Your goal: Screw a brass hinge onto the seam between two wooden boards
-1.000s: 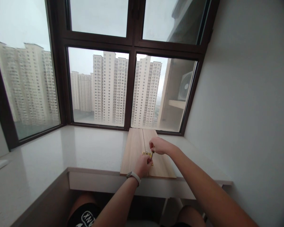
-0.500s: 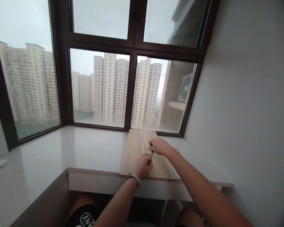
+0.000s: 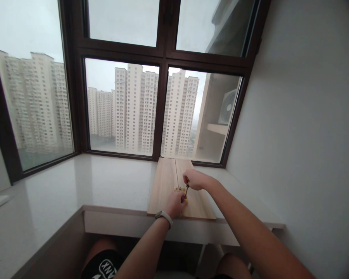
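Two pale wooden boards lie side by side on the sill, the left board (image 3: 163, 180) and the right board (image 3: 200, 205), with a narrow seam between them. Across that seam sits a small brass-coloured hinge (image 3: 178, 188), partly hidden by fingers. My right hand (image 3: 196, 179) is closed around the handle of a screwdriver (image 3: 186, 190), its shaft slanting down toward the hinge. Low over the boards, my left hand (image 3: 174, 203) has its fingers closed near the screwdriver's tip; what they pinch is too small to make out.
The boards rest on a white windowsill (image 3: 116, 182), their near ends at its front edge. Brown window frames (image 3: 159, 112) rise behind, and a white wall (image 3: 296, 128) stands on the right. My legs are below the sill.
My right hand and the screwdriver have shifted very slightly, with the wrist turned a little. My left hand stays in the same place at the hinge.
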The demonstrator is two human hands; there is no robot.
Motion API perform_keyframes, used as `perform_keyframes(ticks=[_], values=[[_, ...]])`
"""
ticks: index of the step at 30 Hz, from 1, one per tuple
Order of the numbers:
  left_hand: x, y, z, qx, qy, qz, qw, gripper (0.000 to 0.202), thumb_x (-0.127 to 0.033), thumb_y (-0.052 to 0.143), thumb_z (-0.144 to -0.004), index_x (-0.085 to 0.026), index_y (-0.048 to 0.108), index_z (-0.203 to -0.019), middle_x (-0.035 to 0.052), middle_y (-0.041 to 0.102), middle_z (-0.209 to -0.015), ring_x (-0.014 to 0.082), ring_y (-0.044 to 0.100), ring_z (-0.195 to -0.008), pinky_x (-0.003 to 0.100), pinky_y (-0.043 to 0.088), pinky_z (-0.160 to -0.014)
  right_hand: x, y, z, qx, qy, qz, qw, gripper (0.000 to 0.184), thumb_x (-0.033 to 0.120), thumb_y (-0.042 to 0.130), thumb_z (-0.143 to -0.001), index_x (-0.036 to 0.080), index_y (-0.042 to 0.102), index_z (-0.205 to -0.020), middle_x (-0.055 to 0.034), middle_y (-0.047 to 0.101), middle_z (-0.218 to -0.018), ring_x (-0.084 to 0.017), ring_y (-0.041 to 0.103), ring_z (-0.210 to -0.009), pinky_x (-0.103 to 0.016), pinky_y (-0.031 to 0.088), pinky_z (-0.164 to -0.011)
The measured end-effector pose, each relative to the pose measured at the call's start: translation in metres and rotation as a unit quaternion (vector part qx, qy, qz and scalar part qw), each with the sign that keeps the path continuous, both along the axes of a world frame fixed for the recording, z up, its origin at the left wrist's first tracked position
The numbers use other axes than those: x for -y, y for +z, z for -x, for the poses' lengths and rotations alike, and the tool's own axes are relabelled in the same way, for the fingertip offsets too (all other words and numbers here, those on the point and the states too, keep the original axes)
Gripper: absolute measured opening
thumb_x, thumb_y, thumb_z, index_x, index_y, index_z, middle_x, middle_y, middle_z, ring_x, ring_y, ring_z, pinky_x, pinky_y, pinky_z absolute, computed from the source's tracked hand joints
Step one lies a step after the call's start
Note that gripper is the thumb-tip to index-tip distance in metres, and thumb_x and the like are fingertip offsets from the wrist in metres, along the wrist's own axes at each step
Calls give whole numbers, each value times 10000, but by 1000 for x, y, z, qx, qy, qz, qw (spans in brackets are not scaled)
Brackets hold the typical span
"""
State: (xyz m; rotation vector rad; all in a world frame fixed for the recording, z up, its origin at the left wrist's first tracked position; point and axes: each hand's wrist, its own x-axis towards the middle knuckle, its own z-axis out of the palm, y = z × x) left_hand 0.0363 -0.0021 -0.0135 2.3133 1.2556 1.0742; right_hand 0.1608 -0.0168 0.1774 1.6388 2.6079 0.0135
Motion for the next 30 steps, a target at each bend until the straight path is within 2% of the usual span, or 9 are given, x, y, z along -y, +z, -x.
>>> perform_keyframes(ticks=[3,7,11,14,16,22,26,30], values=[[3,2,-1,-13,8,-5,1000,71,-191,638,-789,-201,623,-857,55,624,-920,231,531,-933,336,388,-810,2,3,2,5,5,4,1000,232,60,691,-698,191,727,-886,-41,738,-907,-148,646,-792,-203,386,-603],[7,7,-2,-36,21,-19,999,69,-180,604,-805,-203,588,-868,68,616,-969,236,527,-961,341,395,-840,-1,2,3,11,-2,-11,1000,184,89,703,-720,200,728,-865,-44,743,-914,-157,654,-818,-210,382,-607],[11,10,-2,-54,23,-30,998,82,-188,566,-832,-204,580,-912,85,610,-1028,243,521,-993,355,400,-879,-7,-3,2,23,-23,-42,999,67,227,709,-801,216,728,-865,-62,748,-940,-184,665,-882,-236,396,-656],[13,12,-2,-64,28,-32,997,100,-206,558,-843,-203,580,-940,94,608,-1053,253,517,-1016,367,402,-904,-10,-7,0,24,-36,-81,996,169,373,652,-881,224,716,-927,-89,745,-999,-209,665,-920,-260,405,-689],[15,14,-2,-75,28,-28,996,119,-212,547,-854,-202,583,-967,100,607,-1072,258,516,-1032,375,400,-924,-10,-8,-1,21,-39,-95,995,209,413,627,-901,226,706,-955,-94,743,-1012,-212,663,-918,-265,402,-687],[21,16,-5,-95,40,-42,994,198,-239,517,-890,-186,580,-1070,124,591,-1163,282,496,-1110,406,384,-996,-11,-6,0,14,-19,-82,996,47,226,735,-797,211,700,-825,-45,740,-947,-170,653,-876,-234,376,-655],[23,13,-7,-88,43,-53,994,268,-238,517,-886,-173,571,-1141,143,571,-1194,303,475,-1154,426,364,-1034,-8,-5,-1,13,-9,-61,998,74,144,717,-776,203,700,-817,-39,730,-943,-163,647,-869,-228,369,-643],[22,11,-8,-82,47,-49,994,287,-247,536,-876,-183,568,-1154,138,565,-1193,305,477,-1151,422,373,-1031,-4,-3,-5,18,10,-55,998,134,100,692,-770,194,694,-866,-60,701,-1049,-167,634,-897,-228,370,-662]])
